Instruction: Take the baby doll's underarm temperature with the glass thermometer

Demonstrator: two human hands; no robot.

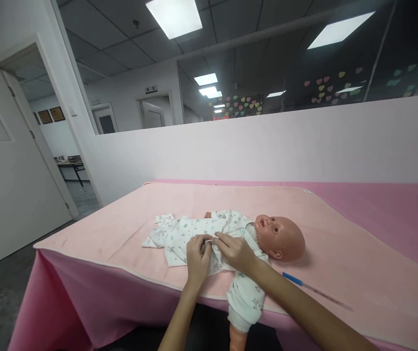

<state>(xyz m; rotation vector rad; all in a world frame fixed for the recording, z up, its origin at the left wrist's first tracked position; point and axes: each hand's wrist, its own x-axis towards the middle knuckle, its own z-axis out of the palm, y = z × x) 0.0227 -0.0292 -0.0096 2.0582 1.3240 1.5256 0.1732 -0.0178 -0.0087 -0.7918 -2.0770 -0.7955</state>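
A baby doll (281,238) lies on its back with its head to the right. It wears a white printed baby outfit (184,230), and one sleeved arm (246,295) hangs over the table's near edge. At the front of the outfit, my left hand (199,258) pinches a thin white cloth tie (209,241). From the right, my right hand (235,251) meets it with fingertips closed at the same tie. The fingertips of both hands nearly touch, and they partly hide the tie.
A thin rod with a blue handle (292,278) lies right of the doll's arm. A peach cloth (121,219) covers the table over a pink cover (384,219). Behind stands a white wall (267,151) with windows; a door (15,175) is at left.
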